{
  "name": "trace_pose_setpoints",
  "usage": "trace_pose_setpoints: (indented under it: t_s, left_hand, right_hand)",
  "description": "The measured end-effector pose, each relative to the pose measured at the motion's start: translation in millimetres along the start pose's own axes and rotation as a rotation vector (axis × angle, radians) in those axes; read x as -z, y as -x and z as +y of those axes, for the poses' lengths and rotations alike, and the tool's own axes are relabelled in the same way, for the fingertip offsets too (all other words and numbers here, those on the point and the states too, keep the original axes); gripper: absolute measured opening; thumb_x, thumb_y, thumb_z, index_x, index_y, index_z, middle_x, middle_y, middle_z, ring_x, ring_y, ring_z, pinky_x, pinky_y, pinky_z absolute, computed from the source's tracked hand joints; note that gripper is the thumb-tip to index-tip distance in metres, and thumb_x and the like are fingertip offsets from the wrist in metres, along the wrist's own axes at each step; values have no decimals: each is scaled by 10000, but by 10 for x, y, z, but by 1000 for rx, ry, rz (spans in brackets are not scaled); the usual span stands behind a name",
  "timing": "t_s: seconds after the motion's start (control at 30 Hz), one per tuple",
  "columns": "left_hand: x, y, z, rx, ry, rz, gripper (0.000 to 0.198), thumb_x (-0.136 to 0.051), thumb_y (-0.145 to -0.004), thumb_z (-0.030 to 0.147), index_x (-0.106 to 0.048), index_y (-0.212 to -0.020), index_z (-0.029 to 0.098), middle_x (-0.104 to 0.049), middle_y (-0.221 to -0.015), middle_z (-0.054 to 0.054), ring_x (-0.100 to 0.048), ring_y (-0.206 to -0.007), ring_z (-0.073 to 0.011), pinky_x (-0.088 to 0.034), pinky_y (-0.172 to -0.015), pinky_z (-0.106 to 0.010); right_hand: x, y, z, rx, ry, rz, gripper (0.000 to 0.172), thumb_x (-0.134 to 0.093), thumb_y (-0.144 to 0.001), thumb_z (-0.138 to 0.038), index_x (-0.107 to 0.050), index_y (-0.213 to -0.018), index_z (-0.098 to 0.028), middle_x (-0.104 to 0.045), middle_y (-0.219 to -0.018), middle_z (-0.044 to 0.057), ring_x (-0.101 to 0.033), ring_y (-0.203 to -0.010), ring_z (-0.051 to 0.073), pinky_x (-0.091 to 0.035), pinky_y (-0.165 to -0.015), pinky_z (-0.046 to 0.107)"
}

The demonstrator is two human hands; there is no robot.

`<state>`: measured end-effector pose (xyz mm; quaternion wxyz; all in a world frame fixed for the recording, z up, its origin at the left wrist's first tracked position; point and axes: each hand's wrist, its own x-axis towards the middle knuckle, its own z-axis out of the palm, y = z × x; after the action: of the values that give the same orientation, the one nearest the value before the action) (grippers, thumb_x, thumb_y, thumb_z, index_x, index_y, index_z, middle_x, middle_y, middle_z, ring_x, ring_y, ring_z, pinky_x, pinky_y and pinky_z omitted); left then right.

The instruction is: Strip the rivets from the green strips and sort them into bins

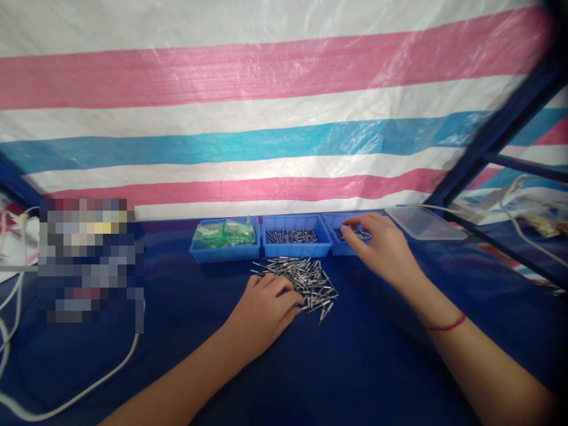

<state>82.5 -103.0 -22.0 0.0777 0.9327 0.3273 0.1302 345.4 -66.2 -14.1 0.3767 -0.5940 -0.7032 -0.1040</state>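
A loose pile of thin silver metal pins, like rivets (310, 281), lies on the dark blue table. My left hand (268, 307) rests at the pile's near left edge, fingers bent over the pins; what its fingertips hold, if anything, is hidden. Over the right blue bin (331, 228) hovers my right hand (384, 245), thumb and fingers apart, nothing visible between them. Similar pins lie in that bin. The middle blue bin (297, 248) also holds pins. Green and clear plastic packets (228, 232) fill the left blue bin (226, 254).
A clear plastic lid (428, 223) lies right of the bins. White cables (110, 374) curve over the table's left side, near a pixelated area. A striped sheet (248, 142) hangs behind, with a blue metal frame (483, 142) at the right.
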Motion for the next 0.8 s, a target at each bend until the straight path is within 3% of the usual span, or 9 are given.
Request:
trace_pose_setpoints:
  t_s: [0.1,0.47,0.8]
  left_hand:
    - [13,-14,0,27,-14,-17,171,-541,-904,222,-618,-1056,216,-630,-1013,-38,-558,-926,-191,-356,-780,-331]
    - [-8,-8,-31,33,-124,-22,106,-567,-893,268,-643,-914,197,-611,-934,-39,-570,-868,-189,-380,-731,-325]
    - [-16,-9,-33,47,-178,28,143,-478,-935,251,-600,-905,182,-627,-994,-53,-550,-885,-218,-368,-740,-361]
  right_hand:
    - [-14,41,-157,51,-60,-56,163,-537,-847,-279,-662,-891,-184,-675,-853,71,-600,-821,239,-438,-796,383]
    - [-16,146,-482,233,-239,-211,119,-528,-866,-207,-646,-878,-194,-680,-873,70,-589,-820,225,-432,-808,405]
    - [12,182,-614,270,-337,-306,125,-532,-871,-213,-651,-841,-191,-673,-852,67,-585,-807,207,-449,-785,382]
